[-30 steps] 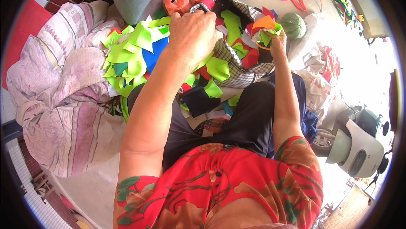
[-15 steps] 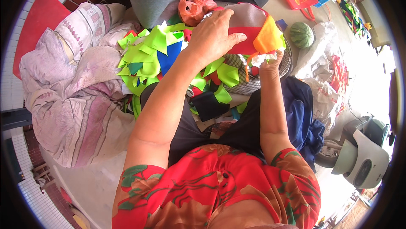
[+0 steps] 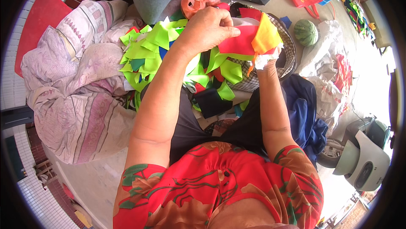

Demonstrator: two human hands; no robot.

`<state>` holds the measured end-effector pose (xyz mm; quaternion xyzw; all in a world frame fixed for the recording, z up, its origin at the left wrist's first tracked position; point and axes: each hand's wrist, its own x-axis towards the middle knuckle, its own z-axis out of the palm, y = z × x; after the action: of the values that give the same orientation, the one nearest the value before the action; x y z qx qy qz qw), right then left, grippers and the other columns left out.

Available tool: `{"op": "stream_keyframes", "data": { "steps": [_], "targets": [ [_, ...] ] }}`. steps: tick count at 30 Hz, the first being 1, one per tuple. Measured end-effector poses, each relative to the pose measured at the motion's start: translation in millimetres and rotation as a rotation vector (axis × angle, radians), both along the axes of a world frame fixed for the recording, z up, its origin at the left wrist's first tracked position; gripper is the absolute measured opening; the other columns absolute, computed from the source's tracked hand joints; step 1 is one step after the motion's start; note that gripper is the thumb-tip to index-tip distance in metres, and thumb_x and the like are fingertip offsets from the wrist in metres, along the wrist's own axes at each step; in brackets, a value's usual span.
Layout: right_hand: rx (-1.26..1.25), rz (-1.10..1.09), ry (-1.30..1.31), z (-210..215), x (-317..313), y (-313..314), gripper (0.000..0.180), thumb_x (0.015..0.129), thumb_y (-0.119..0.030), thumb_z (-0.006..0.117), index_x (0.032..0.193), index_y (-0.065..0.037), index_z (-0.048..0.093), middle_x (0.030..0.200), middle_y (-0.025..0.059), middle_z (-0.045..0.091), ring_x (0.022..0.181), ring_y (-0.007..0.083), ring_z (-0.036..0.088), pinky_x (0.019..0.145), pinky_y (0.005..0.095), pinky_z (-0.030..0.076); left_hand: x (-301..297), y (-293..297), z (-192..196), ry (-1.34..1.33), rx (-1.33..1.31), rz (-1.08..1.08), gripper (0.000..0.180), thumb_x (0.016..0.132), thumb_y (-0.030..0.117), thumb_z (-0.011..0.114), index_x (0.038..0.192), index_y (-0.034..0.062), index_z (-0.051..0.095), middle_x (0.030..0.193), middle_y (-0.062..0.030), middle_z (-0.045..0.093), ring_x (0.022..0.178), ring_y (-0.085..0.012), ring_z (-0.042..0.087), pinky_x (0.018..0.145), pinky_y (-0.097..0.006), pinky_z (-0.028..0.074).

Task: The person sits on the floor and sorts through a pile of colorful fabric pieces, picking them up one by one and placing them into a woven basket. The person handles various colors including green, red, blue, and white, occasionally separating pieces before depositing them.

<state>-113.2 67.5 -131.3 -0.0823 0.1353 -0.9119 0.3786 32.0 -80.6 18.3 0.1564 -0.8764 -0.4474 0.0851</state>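
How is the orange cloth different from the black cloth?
The orange cloth is bright, but the black cloth is very dark. The orange cloth is held up in the right hand, while the black cloth lies with no hand touching it. The orange cloth narrows at its top; the black cloth looks squarer. Both look like fabric scraps.

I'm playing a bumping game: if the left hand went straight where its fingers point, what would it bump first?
Probably the red cloth just right of the left hand; I can't tell whether they touch.
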Motion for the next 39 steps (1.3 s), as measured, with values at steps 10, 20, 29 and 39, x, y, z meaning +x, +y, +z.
{"op": "stream_keyframes", "data": {
  "steps": [10,20,29,39],
  "targets": [
    [0.029,0.191,0.189,5,10,-4,0.071,0.064,-0.019,0.074,0.127,-0.003,0.045,0.122,0.0155,0.055,0.110,0.0301,0.055,0.096,0.0443,0.044,-13,15,-16,0.093,-0.080,0.209,0.048,0.081,0.045,0.066,0.088,-0.0018,0.059,0.094,-0.0131,0.064,0.078,-0.0161,0.059,0.071,-0.031,0.045],
    [-0.112,0.250,0.113,7,16,-13,0.054,0.069,-0.020,0.073,0.114,-0.007,0.046,0.108,0.0114,0.054,0.087,0.0222,0.062,0.074,0.0331,0.054,-12,-3,-15,0.288,-0.097,0.283,0.033,0.082,0.028,0.066,0.096,-0.0011,0.061,0.071,-0.0066,0.060,0.065,-0.0136,0.055,0.063,-0.029,0.045],
    [-0.157,0.235,-0.120,-7,-5,-20,0.036,0.087,-0.030,0.053,0.111,-0.003,0.052,0.109,0.0205,0.058,0.099,0.0320,0.059,0.089,0.0469,0.048,8,-32,7,0.495,0.517,0.367,0.025,0.075,0.008,0.067,0.097,0.0012,0.060,0.087,-0.0048,0.062,0.076,-0.0086,0.058,0.067,-0.023,0.048],
    [0.033,0.533,-0.163,22,15,-24,0.037,0.090,-0.034,0.041,0.109,-0.004,0.052,0.110,0.0164,0.059,0.104,0.0290,0.056,0.093,0.0433,0.044,1,-15,-13,0.201,0.030,-0.021,0.049,0.073,-0.005,0.060,0.120,0.0096,0.056,0.112,-0.0099,0.058,0.100,-0.0169,0.054,0.086,-0.027,0.044]
  ]
}}
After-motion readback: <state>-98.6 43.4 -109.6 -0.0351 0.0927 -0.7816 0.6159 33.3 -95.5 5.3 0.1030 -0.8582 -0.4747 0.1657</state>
